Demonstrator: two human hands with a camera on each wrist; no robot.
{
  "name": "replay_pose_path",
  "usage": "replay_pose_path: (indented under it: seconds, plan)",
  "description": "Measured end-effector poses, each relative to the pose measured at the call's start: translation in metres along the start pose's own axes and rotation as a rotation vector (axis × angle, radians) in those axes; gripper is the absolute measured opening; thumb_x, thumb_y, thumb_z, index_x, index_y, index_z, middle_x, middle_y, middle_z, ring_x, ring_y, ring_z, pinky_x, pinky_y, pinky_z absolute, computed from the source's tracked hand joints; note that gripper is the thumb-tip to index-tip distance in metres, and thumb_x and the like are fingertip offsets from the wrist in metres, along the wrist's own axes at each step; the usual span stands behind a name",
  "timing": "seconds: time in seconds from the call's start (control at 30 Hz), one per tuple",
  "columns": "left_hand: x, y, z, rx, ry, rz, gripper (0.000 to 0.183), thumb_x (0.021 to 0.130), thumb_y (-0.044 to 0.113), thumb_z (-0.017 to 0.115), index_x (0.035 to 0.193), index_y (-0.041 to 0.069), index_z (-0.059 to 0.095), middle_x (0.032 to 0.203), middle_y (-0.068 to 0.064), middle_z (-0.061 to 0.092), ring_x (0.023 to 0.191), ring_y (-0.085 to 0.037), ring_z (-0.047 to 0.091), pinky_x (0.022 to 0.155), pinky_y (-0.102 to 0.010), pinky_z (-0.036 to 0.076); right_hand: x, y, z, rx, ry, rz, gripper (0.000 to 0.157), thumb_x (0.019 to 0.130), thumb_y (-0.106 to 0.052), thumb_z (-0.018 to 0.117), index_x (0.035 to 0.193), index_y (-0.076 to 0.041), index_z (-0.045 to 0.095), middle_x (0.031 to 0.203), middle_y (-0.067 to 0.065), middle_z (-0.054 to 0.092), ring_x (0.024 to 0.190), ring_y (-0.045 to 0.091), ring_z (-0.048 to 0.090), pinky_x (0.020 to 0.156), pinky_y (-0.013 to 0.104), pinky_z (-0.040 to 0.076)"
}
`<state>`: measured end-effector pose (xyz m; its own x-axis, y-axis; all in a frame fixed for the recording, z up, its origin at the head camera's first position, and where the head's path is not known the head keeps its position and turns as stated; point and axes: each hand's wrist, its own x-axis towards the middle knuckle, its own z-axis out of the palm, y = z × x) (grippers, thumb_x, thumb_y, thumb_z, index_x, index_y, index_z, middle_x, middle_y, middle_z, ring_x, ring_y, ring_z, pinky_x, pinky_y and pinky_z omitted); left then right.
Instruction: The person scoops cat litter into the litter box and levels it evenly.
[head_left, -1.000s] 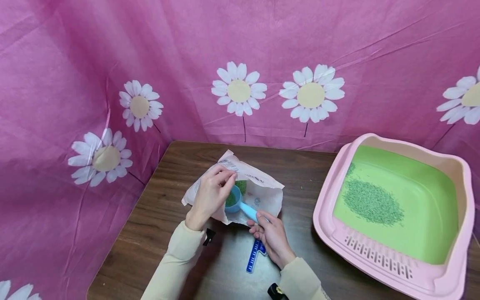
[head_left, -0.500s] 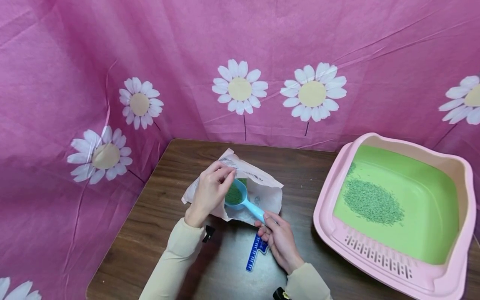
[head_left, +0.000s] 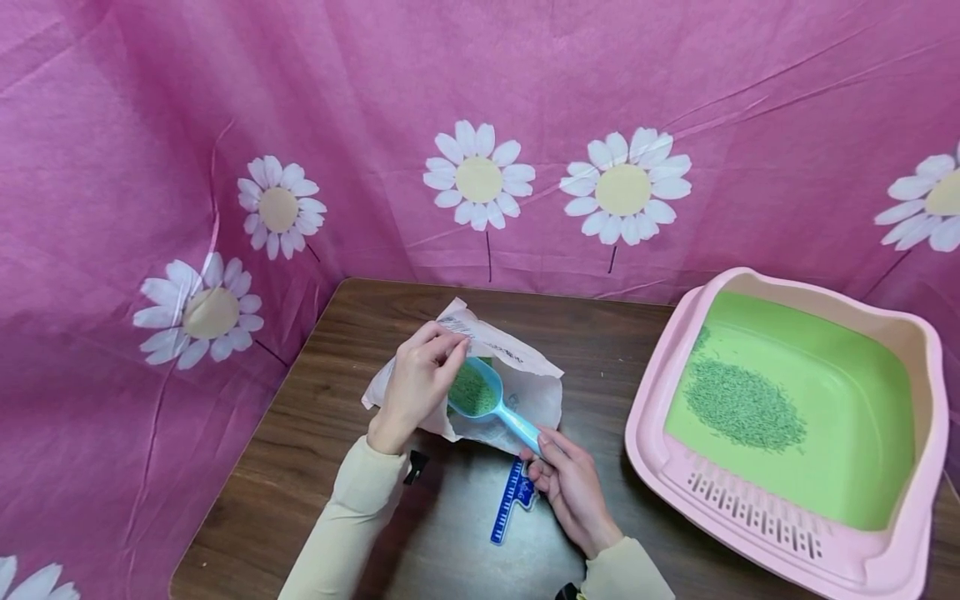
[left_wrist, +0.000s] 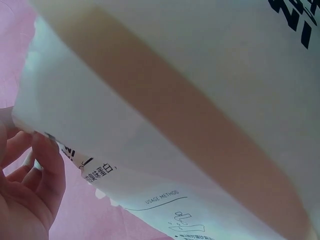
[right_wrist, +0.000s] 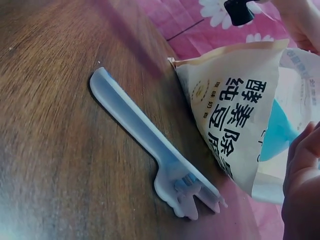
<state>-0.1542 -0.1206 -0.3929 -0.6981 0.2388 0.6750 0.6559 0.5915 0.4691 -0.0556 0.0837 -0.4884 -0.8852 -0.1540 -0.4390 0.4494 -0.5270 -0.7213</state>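
A paper bag (head_left: pixel 536 396) of green pellets lies on the table with its mouth toward me. My left hand (head_left: pixel 420 379) pinches the bag's upper edge between thumb and fingers; the left wrist view shows the bag's printed side beside that hand (left_wrist: pixel 30 185). By its handle, my right hand (head_left: pixel 570 487) holds a light blue scoop (head_left: pixel 517 425). Green pellets (head_left: pixel 472 390) fill the scoop's bowl, which sits at the bag's mouth, partly behind my left hand. In the right wrist view, part of the blue scoop (right_wrist: pixel 277 132) shows inside the bag (right_wrist: pixel 225 107).
On the table (head_left: pixel 345 325), a blue clip (head_left: pixel 512 504) lies below the bag, near my right hand. At the right stands a pink litter box (head_left: pixel 645 417) with a green inside and a patch of green pellets (head_left: pixel 742 406). A pink flowered cloth (head_left: pixel 360 167) hangs behind.
My right hand has drawn the scoop toward me and to the right, and its pellet-filled bowl shows more fully. My left hand stays on the bag's edge.
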Motion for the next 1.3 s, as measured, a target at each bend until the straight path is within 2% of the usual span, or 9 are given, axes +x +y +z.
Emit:
replay_pose_path:
  seconds: [0.57,1.07,1.3]
  plan:
    - [-0.0006,-0.0008,-0.0002,0.016,-0.011,-0.023,0.012,0.089,0.009,0.065,0.086,0.005,0.075,0.076,-0.001,0.06,0.059,-0.008,0.048,0.053,-0.017,0.037,-0.0027,-0.0033,-0.0063,0.042,-0.042,-0.004,0.045,0.1,-0.013,0.046,0.139,0.006,0.037,0.078,0.001,0.064,0.056,0.001,0.053,0.05,0.012,0.039]
    - [0.0007,0.0003,0.0006,0.016,-0.02,-0.029,0.012,0.089,0.008,0.064,0.087,0.005,0.075,0.076,-0.001,0.062,0.059,-0.007,0.048,0.053,-0.016,0.037,-0.0059,-0.0059,-0.0071,0.041,-0.004,-0.033,0.042,0.098,-0.014,0.052,0.134,0.005,0.044,0.075,0.002,0.064,0.055,0.003,0.052,0.049,0.013,0.038]
    - [0.001,0.0004,0.0012,0.022,-0.021,-0.034,0.012,0.089,0.009,0.064,0.088,0.005,0.076,0.076,-0.002,0.063,0.059,-0.007,0.049,0.053,-0.016,0.038,-0.0072,-0.0097,-0.0074,0.021,0.01,-0.022,0.045,0.098,-0.014,0.05,0.137,0.007,0.041,0.075,0.002,0.063,0.054,0.003,0.05,0.049,0.014,0.037]
